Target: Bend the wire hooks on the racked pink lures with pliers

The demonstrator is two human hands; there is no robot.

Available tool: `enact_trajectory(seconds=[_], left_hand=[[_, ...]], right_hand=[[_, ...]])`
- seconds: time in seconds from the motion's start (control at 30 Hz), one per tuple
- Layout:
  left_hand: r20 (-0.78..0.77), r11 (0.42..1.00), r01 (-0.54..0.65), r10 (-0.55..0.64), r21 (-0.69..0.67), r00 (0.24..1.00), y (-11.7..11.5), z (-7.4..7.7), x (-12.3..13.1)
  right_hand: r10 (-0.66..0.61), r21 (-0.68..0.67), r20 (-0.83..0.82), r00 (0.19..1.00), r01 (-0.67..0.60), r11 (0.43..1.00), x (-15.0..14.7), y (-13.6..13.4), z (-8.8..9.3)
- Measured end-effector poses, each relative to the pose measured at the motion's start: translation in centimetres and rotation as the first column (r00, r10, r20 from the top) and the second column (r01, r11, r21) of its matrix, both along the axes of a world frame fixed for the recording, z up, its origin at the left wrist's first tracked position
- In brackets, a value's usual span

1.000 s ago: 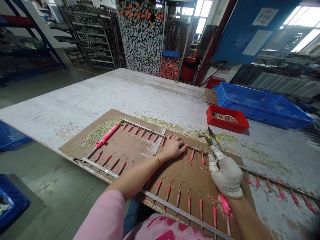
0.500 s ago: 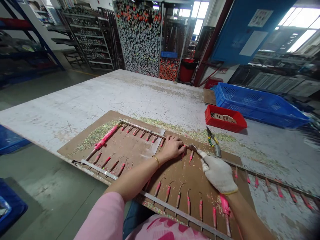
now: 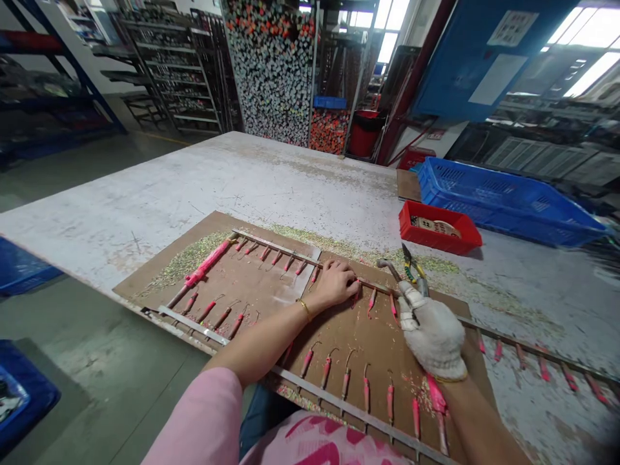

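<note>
My bare left hand (image 3: 338, 284) lies on a long metal strip (image 3: 281, 248) that carries several small pink pieces with wire hooks; its fingers are bent and pressed together on the strip. My gloved right hand (image 3: 433, 332) is closed round a grey metal tool (image 3: 383, 264), whose tip is lifted just above the strip to the right of my left hand. Both rest over a brown board (image 3: 368, 336). A second strip (image 3: 339, 407) with more pink pieces lies along the board's near edge.
Pliers (image 3: 413, 263) with green handles lie on the board behind my right hand. A long pink stick (image 3: 208, 263) and glittery shavings (image 3: 186, 258) lie at the board's left. A red tray (image 3: 438, 229) and a blue crate (image 3: 504, 200) stand at the right of the table.
Half a second ago the tool's tip was down on the strip beside my left fingers; it is now lifted up and to the right. My left hand has stayed in place.
</note>
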State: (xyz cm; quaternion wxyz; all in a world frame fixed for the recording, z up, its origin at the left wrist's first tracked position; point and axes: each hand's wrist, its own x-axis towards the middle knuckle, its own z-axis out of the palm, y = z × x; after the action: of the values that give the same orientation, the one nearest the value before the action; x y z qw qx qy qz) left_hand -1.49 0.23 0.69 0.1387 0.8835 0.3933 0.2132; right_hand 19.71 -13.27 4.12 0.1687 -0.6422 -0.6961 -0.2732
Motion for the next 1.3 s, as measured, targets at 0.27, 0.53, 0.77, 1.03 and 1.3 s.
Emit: enact_trajectory(seconds=[0.27,0.53,0.77,1.03,1.3], left_hand=[[-0.012,1.000,0.006,-0.006,-0.009,1.000,-0.1,0.1,0.0],[0.007,1.000,0.008,-0.008,-0.014,1.000,0.1,0.0,0.0],[0.018,1.000,-0.002,0.002,0.003,1.000,-0.2,0.4,-0.1],[0.039,0.997,0.013,-0.017,0.080,0.999,-0.7,0.2,-0.4],[0.061,0.991,0.122,-0.125,0.048,0.990,-1.0,0.0,-0.1]], right_hand=[[-0.008,0.012,-0.091,0.996,0.009,1.000,-0.2,0.1,0.1],[-0.001,-0.173,-0.048,0.999,-0.007,0.985,-0.3,0.5,0.3],[0.006,-0.004,-0.280,0.960,-0.007,1.000,0.2,0.0,-0.3],[-0.031,-0.045,-0.486,0.874,0.010,0.999,1.5,0.1,-1.7],[-0.013,-0.086,-0.473,0.881,-0.031,0.996,0.7,0.0,-1.6]])
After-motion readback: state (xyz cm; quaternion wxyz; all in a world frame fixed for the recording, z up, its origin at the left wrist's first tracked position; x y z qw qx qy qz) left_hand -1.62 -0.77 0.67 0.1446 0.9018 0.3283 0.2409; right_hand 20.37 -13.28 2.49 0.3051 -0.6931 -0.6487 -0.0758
